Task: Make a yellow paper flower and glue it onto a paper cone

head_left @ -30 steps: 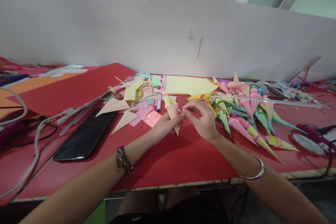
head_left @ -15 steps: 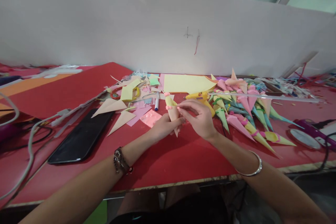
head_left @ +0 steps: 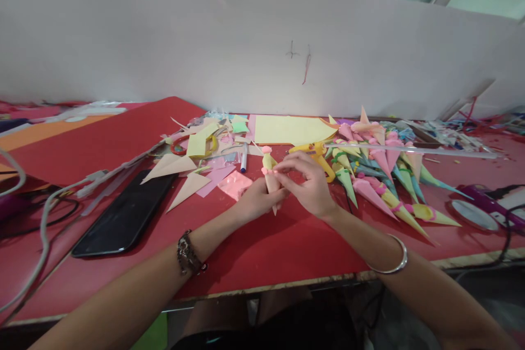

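Observation:
A small peach craft cone (head_left: 270, 181), rolled from paper or thin foam, points downward above the table, with yellow and a pink trim (head_left: 267, 171) at its top. My left hand (head_left: 257, 198) is closed around its lower part, thumb across the front. From the other side, my right hand (head_left: 308, 185) pinches at the trimmed rim with thumb and fingers; the fingertips partly cover the spot. Just beyond the right hand lies a yellow glue gun (head_left: 318, 150). To its right, finished-looking cones (head_left: 381, 158) in pink, green, blue and yellow are heaped.
A black phone (head_left: 123, 216) and a white cable (head_left: 47, 229) lie at left. Peach cut pieces (head_left: 188, 190), a marker (head_left: 244, 157) and yellow sheets (head_left: 291, 130) sit behind my hands. A clear stick (head_left: 410, 149) crosses the heap. A purple device (head_left: 488, 205) is at right.
My right fingers have moved slightly left and in against the cone's rim. The cone has turned a little and stays in my left hand.

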Available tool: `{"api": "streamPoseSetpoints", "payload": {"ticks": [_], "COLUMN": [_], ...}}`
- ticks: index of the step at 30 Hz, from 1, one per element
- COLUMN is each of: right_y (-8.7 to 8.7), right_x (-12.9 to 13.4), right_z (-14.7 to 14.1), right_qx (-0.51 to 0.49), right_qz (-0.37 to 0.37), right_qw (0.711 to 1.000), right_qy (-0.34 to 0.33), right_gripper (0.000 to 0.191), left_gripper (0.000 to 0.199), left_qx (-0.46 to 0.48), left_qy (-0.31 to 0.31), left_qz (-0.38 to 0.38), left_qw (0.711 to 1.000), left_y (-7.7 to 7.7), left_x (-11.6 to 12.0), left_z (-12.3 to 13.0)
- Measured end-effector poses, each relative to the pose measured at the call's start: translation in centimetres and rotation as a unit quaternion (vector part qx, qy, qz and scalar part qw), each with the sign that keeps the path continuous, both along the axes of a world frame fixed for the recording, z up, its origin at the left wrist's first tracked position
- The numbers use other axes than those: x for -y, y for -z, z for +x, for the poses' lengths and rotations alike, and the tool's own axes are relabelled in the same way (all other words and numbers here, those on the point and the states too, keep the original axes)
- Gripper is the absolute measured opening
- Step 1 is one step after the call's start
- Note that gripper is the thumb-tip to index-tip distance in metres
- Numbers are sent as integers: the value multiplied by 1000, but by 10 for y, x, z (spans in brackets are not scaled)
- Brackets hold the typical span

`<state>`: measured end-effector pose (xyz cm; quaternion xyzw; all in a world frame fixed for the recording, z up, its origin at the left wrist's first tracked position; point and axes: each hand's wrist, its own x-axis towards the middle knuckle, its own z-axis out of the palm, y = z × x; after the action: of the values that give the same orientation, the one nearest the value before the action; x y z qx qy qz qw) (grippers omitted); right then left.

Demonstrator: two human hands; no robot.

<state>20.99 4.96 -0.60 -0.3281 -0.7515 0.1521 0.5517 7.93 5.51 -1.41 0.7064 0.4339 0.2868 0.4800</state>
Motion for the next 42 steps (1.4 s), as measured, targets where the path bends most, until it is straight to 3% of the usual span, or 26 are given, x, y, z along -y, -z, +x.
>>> {"api": "streamPoseSetpoints", "payload": {"ticks": [17,26,42], "right_y": [5,1,1], "right_x": [-5,-3,-4], "right_z": [0,1,2], "right_qx": [-38,6,-3], "right_qz": [-46,-19,-22], "right_qw": [998,1000,1000], "right_qy": [-27,-7,-7], "right_gripper": [6,8,6], "left_gripper": [34,30,27], "left_qx": [-20,-8,16], "left_qy": [-8,-9,-2], "left_qz": [59,47,69], "left_qw": [998,999,997], "left_y": [-1,-1,4], "left_x": [1,1,-2], "left_z": [-1,-1,-2]}}
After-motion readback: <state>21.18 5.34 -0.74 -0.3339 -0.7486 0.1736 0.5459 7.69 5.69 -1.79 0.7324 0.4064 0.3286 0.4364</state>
